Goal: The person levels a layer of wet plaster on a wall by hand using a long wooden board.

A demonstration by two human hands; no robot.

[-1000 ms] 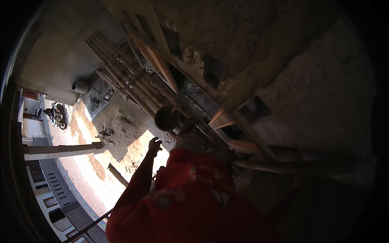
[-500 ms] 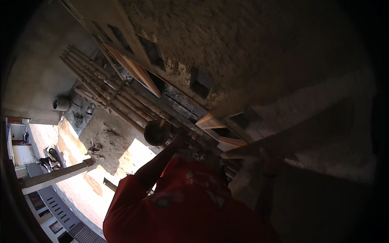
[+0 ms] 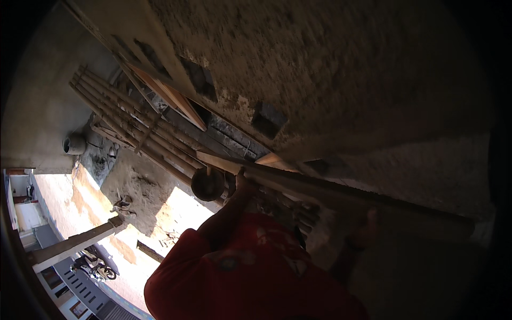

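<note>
One long board [image 3: 306,186] is gripped by L hand [image 3: 245,184], R hand [image 3: 365,231] alongside, grip unclear.

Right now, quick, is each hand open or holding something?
Left hand: closed, holding the board.
Right hand: by the board's lower edge; too dark to tell if it's gripping.

The plank [image 3: 336,194] slants across the person's front with the left hand [image 3: 246,184] and right hand [image 3: 367,230] along its near edge, the bowl [image 3: 208,185] left of the left hand, the poles [image 3: 140,129] farther left, the wall [image 3: 330,80] beyond.
</note>
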